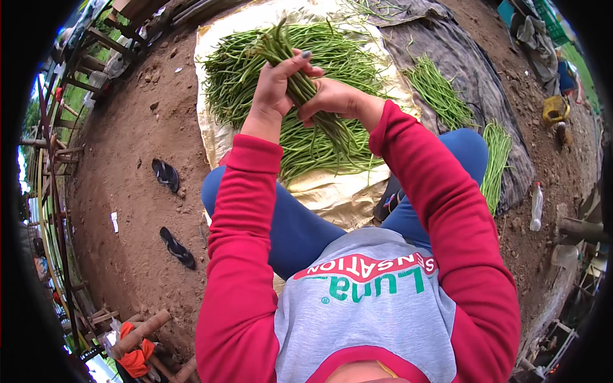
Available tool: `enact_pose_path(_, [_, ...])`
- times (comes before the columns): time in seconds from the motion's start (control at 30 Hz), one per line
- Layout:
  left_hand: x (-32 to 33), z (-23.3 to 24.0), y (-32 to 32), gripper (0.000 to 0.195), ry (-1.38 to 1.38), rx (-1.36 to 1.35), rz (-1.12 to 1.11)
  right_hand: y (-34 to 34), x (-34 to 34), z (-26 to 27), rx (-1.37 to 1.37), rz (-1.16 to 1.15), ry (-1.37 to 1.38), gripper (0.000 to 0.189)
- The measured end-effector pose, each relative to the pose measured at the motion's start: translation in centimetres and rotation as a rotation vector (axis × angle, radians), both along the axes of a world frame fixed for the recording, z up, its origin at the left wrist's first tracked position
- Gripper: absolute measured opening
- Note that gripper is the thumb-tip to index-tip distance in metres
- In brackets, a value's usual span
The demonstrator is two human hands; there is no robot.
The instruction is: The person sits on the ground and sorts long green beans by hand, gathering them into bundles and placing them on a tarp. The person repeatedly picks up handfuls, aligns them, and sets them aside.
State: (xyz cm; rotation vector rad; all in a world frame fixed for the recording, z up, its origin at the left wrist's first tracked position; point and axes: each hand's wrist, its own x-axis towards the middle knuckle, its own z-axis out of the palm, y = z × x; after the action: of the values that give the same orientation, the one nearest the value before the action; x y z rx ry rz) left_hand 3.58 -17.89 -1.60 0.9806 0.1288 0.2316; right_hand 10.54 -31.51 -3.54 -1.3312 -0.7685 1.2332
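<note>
A bundle of long green beans [301, 88] is held above the large pile by both my hands. My left hand [280, 81] grips it near its upper end, with the thumb lying across the beans. Lower down, my right hand [330, 100] is closed round the same bundle. Under them the big pile of long green beans [230, 72] is spread on a pale woven plastic sack [330, 191]. Two smaller heaps of beans, one farther off [440, 93] and one beside my right knee [497, 163], lie on a dark cloth sheet [517, 177].
Black flip-flops [165, 175] [177, 249] lie on the bare soil at left. At right are a clear plastic bottle [537, 208] with a red cap and a cut yellow plastic container [555, 109]. An orange cloth [136, 356] hangs on wooden poles at lower left.
</note>
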Motion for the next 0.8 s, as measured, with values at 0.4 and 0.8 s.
enact_pose_path(0.4, [0.6, -3.7, 10.5, 0.028, 0.167, -0.367, 0.692, -5.8, -1.1, -7.2, -0.234, 0.216, 0.329, 0.028])
enact_pose_path(0.8, [0.7, -8.1, 10.0, 0.030, 0.259, -0.551, 0.660, -12.3, 1.4, -5.5, -0.281, 0.152, 0.354, 0.031])
